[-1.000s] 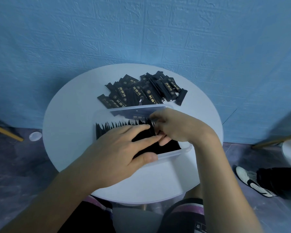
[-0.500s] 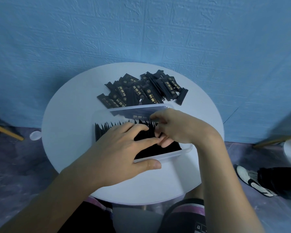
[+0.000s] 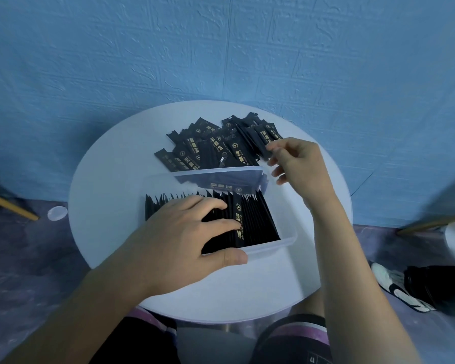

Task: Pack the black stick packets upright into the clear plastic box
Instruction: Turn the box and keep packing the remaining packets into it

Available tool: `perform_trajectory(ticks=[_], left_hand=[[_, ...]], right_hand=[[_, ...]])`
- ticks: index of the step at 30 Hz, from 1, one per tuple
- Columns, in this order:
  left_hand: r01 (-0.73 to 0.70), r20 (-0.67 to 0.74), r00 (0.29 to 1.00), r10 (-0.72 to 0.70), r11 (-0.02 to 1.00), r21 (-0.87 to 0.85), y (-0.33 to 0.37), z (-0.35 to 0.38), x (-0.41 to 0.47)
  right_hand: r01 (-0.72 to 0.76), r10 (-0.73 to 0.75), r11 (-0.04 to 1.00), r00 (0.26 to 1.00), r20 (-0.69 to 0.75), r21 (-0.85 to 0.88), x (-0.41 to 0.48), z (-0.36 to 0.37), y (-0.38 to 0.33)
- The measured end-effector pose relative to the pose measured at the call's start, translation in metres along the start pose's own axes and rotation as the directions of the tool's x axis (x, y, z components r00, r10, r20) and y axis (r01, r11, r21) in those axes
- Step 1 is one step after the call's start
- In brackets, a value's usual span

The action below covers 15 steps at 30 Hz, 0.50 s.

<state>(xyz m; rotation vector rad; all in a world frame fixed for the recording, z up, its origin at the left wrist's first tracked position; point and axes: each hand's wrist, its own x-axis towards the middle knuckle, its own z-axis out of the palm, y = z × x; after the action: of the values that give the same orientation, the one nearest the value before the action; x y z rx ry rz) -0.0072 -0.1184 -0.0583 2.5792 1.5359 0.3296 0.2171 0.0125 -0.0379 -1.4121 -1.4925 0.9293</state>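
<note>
Now my right hand is out of the clear plastic box and up at the loose pile of black stick packets, which lies on the table just behind the box's far wall. A second ago that hand was down inside the box beside my left, working at the standing row. I take the move to mean that one more packet is seated and I am fetching the next.

My right thumb and forefinger are pinched on the near end of the corner packet at the pile's right edge, behind the box's far right corner. The other fingers hang loose below it. The packet is not clear of the pile: it lies against its neighbours.

My left hand has stayed where it was. Its fingers lie straight and flat across the tops of the row in the box's left and middle part, gripping nothing, with the thumb outside along the near wall. That press seems to be what stops the upright packets from fanning over while my other hand is away.

Packets stand on edge along most of the box, from its left wall nearly to its right. A good heap waits behind the box, so I judge the packing well along but not finished.
</note>
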Motion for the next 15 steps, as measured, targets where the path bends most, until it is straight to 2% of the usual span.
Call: perform_trajectory(ticks=[1,3,4,6,10,15], left_hand=[[0.005,0.005,1.0,-0.005,1.0,-0.004,0.001,0.0,0.001],[0.012,0.005,1.0,-0.012,1.0,-0.009,0.001,-0.001,0.001],[0.012,-0.001,1.0,-0.012,1.0,-0.008,0.001,-0.002,0.001],[0.014,0.007,1.0,-0.014,1.0,-0.009,0.001,-0.003,0.0],[0.019,0.006,1.0,-0.019,0.999,-0.028,0.0,-0.004,-0.001],[0.025,-0.006,1.0,-0.026,0.999,-0.038,0.0,-0.002,-0.001]], right_hand=[[0.0,-0.004,0.997,0.999,-0.048,-0.075,0.009,0.0,0.011],[0.005,-0.041,0.935,0.995,-0.094,-0.354,0.025,0.001,0.034],[0.009,-0.059,0.869,0.995,-0.086,-0.495,0.03,0.002,0.042],[0.05,-0.087,0.767,0.996,-0.026,-0.64,0.036,0.005,0.055],[0.151,-0.088,0.666,0.988,0.124,-0.73,0.035,0.009,0.067],[0.179,-0.086,0.647,0.983,0.162,-0.741,0.011,0.006,0.058]])
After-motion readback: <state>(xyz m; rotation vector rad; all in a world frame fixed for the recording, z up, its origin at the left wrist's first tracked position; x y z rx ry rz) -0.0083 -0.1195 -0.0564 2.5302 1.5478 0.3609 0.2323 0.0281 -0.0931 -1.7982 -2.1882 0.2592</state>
